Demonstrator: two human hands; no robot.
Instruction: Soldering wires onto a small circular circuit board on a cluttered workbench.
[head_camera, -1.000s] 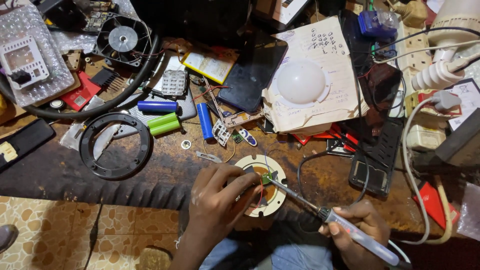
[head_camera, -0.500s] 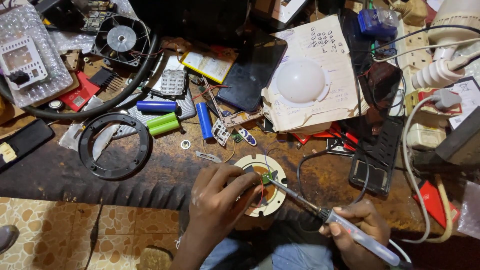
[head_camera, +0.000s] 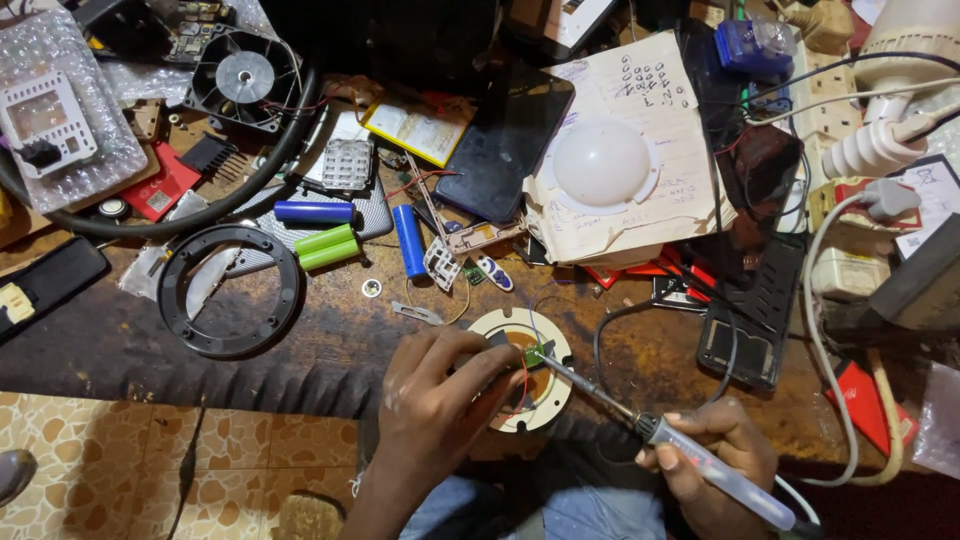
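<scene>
Between the two hands, at the near edge of the scarred wooden bench (head_camera: 300, 340), lies a flat round white disc (head_camera: 545, 400) with a small green circuit piece (head_camera: 533, 353) at its middle. The left hand (head_camera: 435, 405) curls over the disc's left side, fingers pinched closed on something at the green piece; what exactly is hidden. The right hand (head_camera: 715, 450) is closed around the pale handle of a soldering iron (head_camera: 660, 435). Its long axis runs diagonally, thin metal shaft pointing up and left from that hand, tip touching the green piece. Beyond the left hand's knuckles lie smooth blue and green cylindrical cells (head_camera: 325, 245) and a matte black ring (head_camera: 230, 290).
</scene>
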